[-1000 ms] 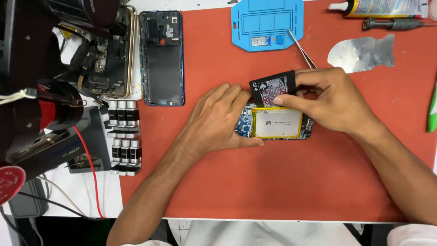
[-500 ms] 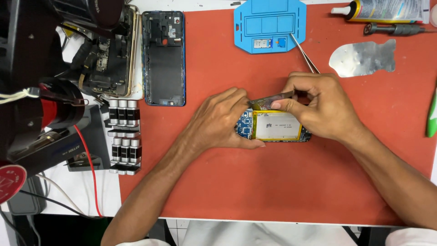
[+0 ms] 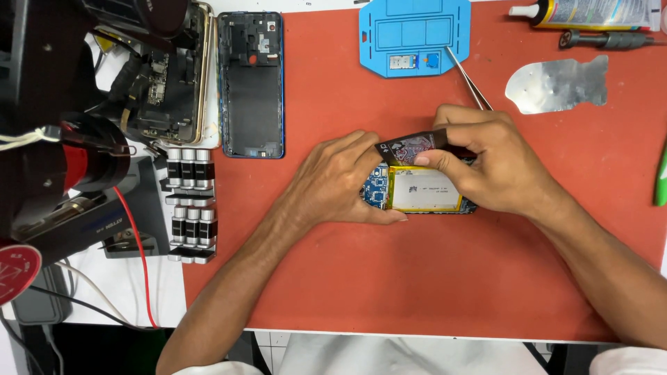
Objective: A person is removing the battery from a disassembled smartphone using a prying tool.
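black cover [image 3: 411, 148] between pinching hands [image 3: 486, 167]

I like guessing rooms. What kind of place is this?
Probably a phone repair bench: an opened phone under both hands, an empty phone frame on the red mat, and tweezers beside a blue parts tray.

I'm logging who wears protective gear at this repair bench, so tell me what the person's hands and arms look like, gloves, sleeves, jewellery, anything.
Both hands are bare: no gloves on the left hand or right hand, and no rings, watch or wristband visible. Both forearms are uncovered up to the frame's bottom edge; no sleeves show. A white garment appears below the bench edge.
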